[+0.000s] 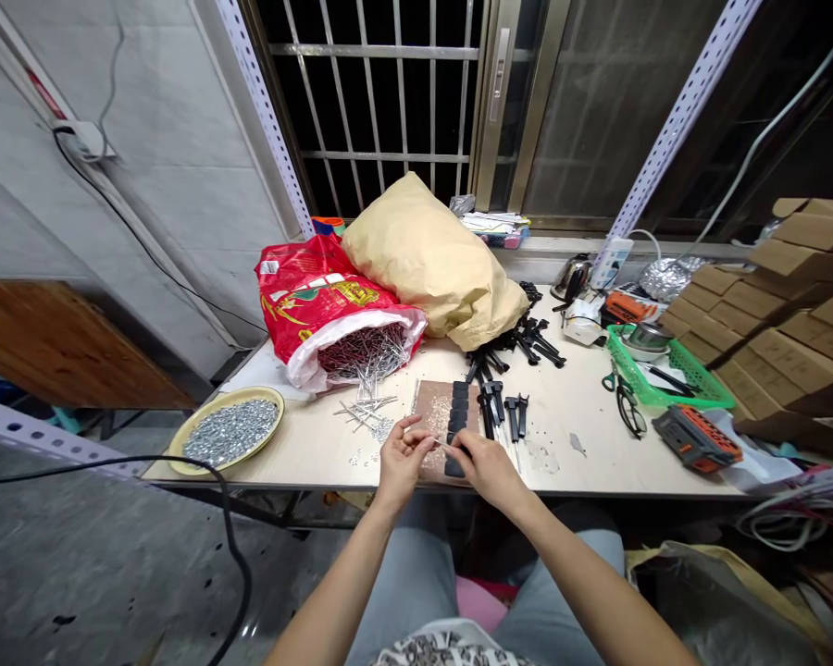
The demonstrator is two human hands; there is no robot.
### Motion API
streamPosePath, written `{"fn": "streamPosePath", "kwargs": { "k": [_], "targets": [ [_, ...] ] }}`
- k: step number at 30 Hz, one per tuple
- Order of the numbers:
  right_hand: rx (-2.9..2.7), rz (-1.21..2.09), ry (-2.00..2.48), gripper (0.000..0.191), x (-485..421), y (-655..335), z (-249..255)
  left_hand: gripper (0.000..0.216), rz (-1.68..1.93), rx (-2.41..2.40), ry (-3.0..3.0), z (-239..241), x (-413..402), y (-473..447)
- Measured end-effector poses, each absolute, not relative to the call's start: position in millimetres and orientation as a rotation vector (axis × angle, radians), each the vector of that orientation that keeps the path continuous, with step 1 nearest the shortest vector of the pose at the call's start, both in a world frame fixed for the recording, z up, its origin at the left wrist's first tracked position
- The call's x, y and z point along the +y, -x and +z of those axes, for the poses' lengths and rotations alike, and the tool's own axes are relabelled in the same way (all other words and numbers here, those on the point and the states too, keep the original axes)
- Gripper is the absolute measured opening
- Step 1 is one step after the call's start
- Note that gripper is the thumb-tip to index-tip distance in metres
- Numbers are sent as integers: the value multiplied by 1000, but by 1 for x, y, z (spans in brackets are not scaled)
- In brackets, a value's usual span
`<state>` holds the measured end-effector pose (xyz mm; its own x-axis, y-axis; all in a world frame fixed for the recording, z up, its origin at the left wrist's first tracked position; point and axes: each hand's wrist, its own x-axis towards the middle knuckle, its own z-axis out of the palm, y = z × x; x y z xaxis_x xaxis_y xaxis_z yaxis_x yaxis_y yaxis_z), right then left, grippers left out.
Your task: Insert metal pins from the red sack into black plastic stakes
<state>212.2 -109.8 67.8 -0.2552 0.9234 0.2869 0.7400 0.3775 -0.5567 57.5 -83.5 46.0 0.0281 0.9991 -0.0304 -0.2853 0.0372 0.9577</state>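
Note:
My left hand point(403, 462) and my right hand point(487, 467) meet above the front edge of the table. Between their fingertips runs a thin metal rod point(441, 443), pinched at its left end by the left hand and by the right at the other. Whether a small part sits on the rod is too small to tell. Beneath the hands lies a brown board point(433, 398) with small light bits on it. A column of black pads point(459, 407) runs along its right side. Black plastic pieces with metal shafts point(512, 416) lie just right of the board.
A red bag point(312, 305) spills metal rods point(367, 407) onto the table. On the left stands a yellow dish point(276, 428) of small metal pieces. Behind are a large tan sack point(430, 259) and black parts point(538, 342). Scissors point(625, 402), a green basket point(712, 393) and a power tool point(698, 437) lie right.

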Motion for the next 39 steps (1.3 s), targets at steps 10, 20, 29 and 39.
{"fn": "streamPosePath", "kwargs": {
  "k": [10, 20, 29, 39],
  "targets": [
    [-2131, 492, 1440, 14, -76, -247, 55, 58, 1188, 1028, -1123, 27, -73, -69],
    [-2395, 566, 1440, 12, -60, -259, 34, 44, 1330, 1332, -1229, 18, -67, -42],
    [-2297, 605, 1408, 14, -72, -260, 26, 43, 1308, 1318, -1189, 24, -64, -37],
    [-2326, 867, 1242, 10, -87, -255, 26, 42, 1369, 1308, -1182, 26, -64, -29]
  ]
}}
